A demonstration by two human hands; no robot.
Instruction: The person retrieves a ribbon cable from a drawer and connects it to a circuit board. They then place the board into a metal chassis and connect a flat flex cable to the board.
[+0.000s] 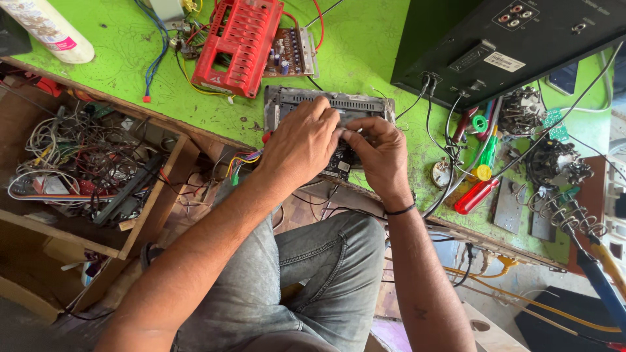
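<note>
Seemingly two hands [339, 143], one circuit board [339, 166]

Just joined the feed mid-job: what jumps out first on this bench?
Both hands, left hand and right hand, grip a grey metal chassis with a circuit board at the bright green table's near edge. Behind it lies a red plastic cover; to the right, a black speaker box and screwdrivers.

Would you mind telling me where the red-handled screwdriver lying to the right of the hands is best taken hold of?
Grip the red-handled screwdriver around the thick middle of its handle, coming from above. It lies flat on the green bench, handle end towards the front edge, so that end is nearest. Its shaft runs up among the other screwdrivers and cables, which looks too crowded for fingers.
</note>
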